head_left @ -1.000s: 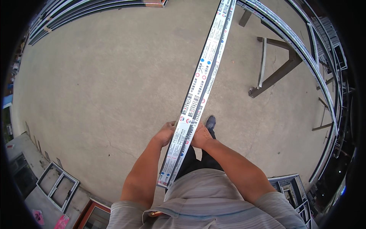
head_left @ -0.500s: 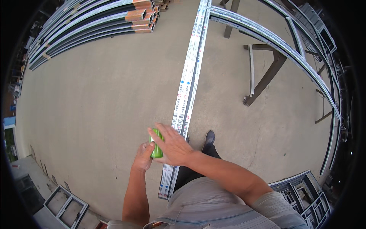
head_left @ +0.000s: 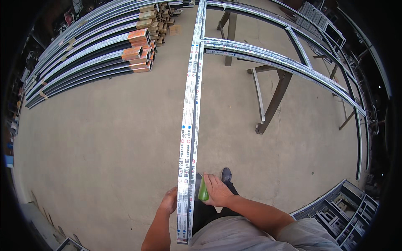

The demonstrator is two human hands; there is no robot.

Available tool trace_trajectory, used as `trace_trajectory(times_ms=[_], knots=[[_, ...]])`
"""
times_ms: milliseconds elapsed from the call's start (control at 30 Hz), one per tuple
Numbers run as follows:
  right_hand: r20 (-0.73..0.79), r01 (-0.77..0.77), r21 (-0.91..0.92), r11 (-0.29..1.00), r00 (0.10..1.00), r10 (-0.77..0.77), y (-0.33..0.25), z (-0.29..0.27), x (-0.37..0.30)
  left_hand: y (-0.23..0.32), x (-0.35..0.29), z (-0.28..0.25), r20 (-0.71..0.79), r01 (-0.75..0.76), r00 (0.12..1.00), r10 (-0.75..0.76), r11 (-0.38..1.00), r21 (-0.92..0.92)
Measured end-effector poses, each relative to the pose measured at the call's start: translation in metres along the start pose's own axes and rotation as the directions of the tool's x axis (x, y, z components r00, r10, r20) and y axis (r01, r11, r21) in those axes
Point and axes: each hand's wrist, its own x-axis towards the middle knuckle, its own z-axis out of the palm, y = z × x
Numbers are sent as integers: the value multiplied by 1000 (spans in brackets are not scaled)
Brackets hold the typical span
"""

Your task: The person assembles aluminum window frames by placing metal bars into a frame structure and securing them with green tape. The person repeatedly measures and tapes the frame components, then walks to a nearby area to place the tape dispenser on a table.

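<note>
A long metal frame bar (head_left: 186, 125), wrapped in white printed film, runs lengthwise in front of me, its near end at my waist. On its right side my right hand (head_left: 220, 193) is closed around a small, smooth bright green object (head_left: 203, 190), rounded like a roll or a can; its exact kind does not show. At the bar's left edge is my left hand (head_left: 168, 201), thumb side up. Its fingertips are hidden at or under the bar, so their grip cannot be seen.
The bar joins a larger frame with a crossbar (head_left: 268, 62), held up by brown metal trestles (head_left: 274, 100). Stacked long profiles (head_left: 96, 54) with orange-taped ends lie at far left. More frames (head_left: 343, 213) rest at lower right. My shoe (head_left: 226, 174) shows beside the bar.
My hands were together around the green object left of the bar. Now they are apart: the right hand has carried it to the bar's right side. My view has shifted.
</note>
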Motion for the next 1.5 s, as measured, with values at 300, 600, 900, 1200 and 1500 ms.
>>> trace_trajectory(times_ms=[300,600,900,1200,1500], knots=[[-23,10,35,999,1000,-9,-18,66,49,-31,45,-21,75,244,967,-244,970,8],[-97,-227,294,928,959,265,-9,-5,39,3,-6,-46,-71,-185,982,173,953,-241],[-182,458,37,888,877,-444,-104,-36,89,20,-53,-39,44,-436,899,435,900,8],[45,431,17,902,901,-432,-90,-86,50,28,-70,-4,158,-479,868,470,877,23],[49,-65,-28,997,997,67,6,14,-3,-9,11,-6,20,98,995,-98,995,-17]])
